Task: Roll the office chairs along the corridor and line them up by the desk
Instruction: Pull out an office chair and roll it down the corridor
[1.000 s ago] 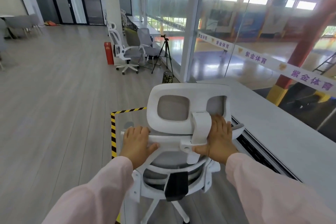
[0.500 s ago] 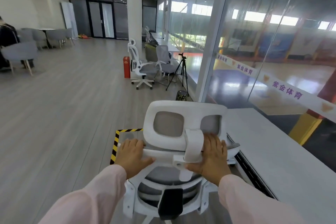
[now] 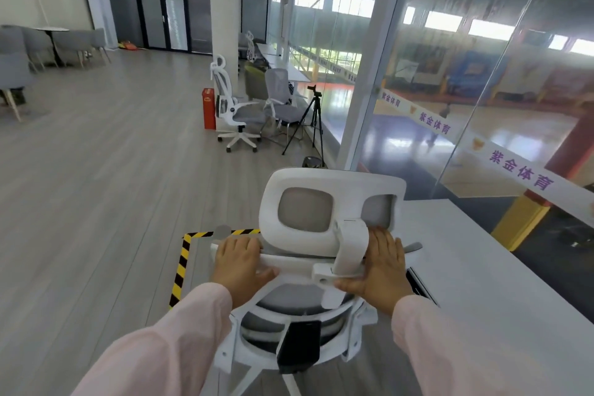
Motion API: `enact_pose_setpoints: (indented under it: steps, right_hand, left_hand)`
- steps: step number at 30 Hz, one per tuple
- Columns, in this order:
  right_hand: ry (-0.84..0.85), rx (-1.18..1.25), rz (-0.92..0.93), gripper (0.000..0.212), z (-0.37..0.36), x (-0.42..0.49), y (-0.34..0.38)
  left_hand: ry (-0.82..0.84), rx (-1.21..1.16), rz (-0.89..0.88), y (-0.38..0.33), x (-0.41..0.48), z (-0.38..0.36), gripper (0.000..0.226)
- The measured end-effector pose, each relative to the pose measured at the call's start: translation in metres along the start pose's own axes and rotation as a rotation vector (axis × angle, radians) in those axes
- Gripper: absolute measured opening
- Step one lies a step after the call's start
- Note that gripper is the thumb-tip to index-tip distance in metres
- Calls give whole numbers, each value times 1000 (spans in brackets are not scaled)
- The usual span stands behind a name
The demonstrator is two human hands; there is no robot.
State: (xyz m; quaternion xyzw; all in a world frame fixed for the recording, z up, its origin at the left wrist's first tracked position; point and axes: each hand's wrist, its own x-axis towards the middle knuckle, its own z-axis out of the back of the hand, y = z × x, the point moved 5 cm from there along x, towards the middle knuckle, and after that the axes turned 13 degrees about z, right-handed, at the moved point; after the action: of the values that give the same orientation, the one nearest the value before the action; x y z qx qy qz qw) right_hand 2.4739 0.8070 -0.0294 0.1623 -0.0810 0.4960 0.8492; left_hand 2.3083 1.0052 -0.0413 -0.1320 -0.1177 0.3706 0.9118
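Note:
A white office chair (image 3: 331, 202) with a grey mesh back and headrest stands right in front of me, seen from behind. My left hand (image 3: 239, 265) grips the top bar of its backrest on the left. My right hand (image 3: 382, 270) grips the same bar on the right, beside the headrest bracket. The long white desk (image 3: 475, 267) runs along the glass wall just to the chair's right. Farther down the corridor stand a second white office chair (image 3: 233, 106) and a grey-backed chair (image 3: 279, 96).
Yellow-black hazard tape (image 3: 183, 262) marks a rectangle on the wooden floor under the chair. A black tripod (image 3: 310, 122) and a red box (image 3: 209, 108) stand near the far chairs by a white pillar (image 3: 223, 10). Grey lounge chairs (image 3: 19, 55) sit far left.
My view has lifted and turned a little left, showing more of the corridor. Both hands keep the same grip on the chair's backrest bar, which stays beside the desk.

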Motion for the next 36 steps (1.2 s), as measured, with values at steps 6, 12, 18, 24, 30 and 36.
enact_pose_setpoints:
  steps: [6,12,18,24,30,36]
  right_hand:
    - [-4,-11,-23,120,-5,41,-29]
    - [-6,21,-9,118,-7,68,-58]
    - [-32,28,27,111,-8,83,-87]
    - [-39,62,48,112,-4,93,-111]
    - [-30,69,55,109,0,101,-130]
    - [-74,73,67,106,1,103,-144]
  left_hand:
    - [-20,1,-26,-12,48,-16,43]
    - [-27,-1,-22,-30,82,-27,43]
    - [-25,33,7,-52,98,-36,44]
    - [-57,46,23,-73,110,-43,45]
    - [-61,67,38,-87,124,-52,45]
    - [-56,70,44,-99,131,-61,42]
